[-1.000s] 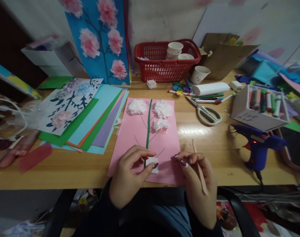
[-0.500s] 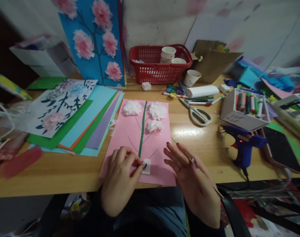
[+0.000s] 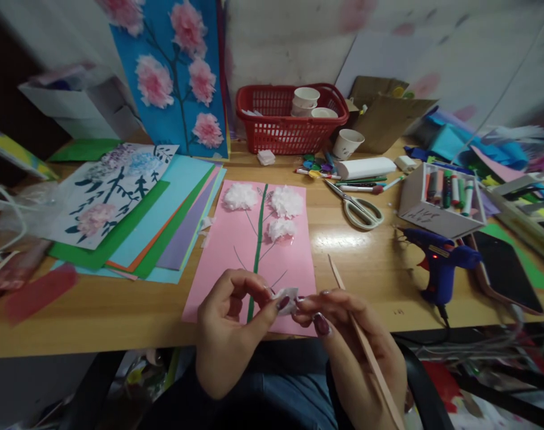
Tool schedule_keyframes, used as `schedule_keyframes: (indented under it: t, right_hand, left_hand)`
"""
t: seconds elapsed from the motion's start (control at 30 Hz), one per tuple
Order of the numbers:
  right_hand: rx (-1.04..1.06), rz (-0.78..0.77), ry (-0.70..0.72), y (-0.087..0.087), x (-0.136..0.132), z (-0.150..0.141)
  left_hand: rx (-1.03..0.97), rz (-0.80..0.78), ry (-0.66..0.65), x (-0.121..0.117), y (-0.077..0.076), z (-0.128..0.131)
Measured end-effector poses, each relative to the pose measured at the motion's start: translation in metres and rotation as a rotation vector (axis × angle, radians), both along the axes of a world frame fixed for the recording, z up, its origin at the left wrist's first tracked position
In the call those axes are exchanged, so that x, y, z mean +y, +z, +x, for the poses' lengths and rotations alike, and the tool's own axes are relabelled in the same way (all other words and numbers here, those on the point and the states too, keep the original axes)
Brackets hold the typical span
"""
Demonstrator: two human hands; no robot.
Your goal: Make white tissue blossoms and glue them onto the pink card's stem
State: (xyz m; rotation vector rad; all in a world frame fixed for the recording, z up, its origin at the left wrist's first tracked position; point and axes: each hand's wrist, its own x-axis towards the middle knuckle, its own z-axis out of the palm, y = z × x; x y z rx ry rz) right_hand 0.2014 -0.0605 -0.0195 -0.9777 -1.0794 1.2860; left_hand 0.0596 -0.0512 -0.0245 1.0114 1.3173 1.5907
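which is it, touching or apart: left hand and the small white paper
Touching: the head view shows the left hand pinching the small white paper, thumb lying across its face.

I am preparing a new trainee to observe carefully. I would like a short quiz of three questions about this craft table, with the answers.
1. Choose one. What does the left hand hold between its fingertips?
A. Scissors
B. A small piece of white paper
C. A glue gun

2. True or false: the right hand has the wooden stick.

3. Count: how many white flowers are on the pink sheet?

Key: 1. B; 2. True; 3. Three
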Motion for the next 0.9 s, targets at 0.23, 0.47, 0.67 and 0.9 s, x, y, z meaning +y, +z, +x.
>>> schedule_keyframes:
  t: [0.23,0.47,0.67,0.9]
  right_hand:
    - [0.113,-0.171,0.102,0.004,-0.001,0.0]
    - [0.322,-0.352,0.186,0.013,-0.002,-0.006]
    - [0.388,-0.369,0.263,0.012,0.0,-0.005]
    - [0.371,-0.372,0.263,0.011,0.0,-0.004]
  left_hand:
    - [-0.12,-0.045,-0.047,-0.007,0.001,-0.003]
    - [-0.282,-0.01,-0.152,-0.011,0.0,-0.001]
    - [-0.254,0.018,-0.153,-0.011,-0.002,-0.001]
    - [-0.184,0.042,-0.136,-0.01,0.001,-0.001]
